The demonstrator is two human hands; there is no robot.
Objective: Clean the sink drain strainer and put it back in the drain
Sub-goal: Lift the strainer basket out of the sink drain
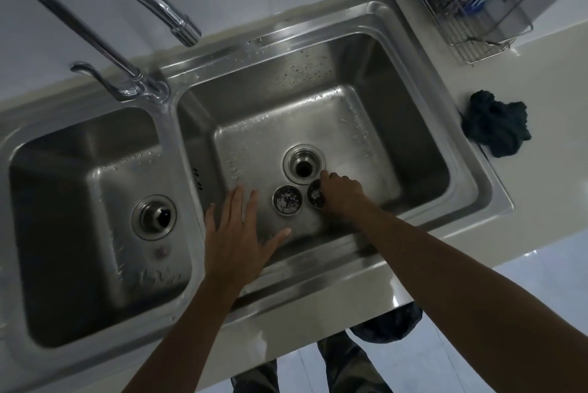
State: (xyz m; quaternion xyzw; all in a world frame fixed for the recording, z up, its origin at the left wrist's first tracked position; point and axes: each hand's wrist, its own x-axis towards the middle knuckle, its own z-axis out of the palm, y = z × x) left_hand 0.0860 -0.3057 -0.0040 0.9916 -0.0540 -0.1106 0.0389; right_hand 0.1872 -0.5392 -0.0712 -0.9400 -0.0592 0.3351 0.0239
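Fingers of my left hand [237, 233] are straight and spread wide above the right basin [413, 151], holding nothing. My right hand [342, 194] curls its fingers over the rim of a dark round drain piece [314, 197]. Just beside it, the strainer [287, 201] sits on the basin floor, flecked with debris, near the open drain [304, 166]

My left hand [237, 233] and right hand [342, 194] are bare, as are both forearms [445, 265] up to the frame's edge. Lower down, I wear dark trousers [346, 364] with a mottled, camouflage-like pattern.
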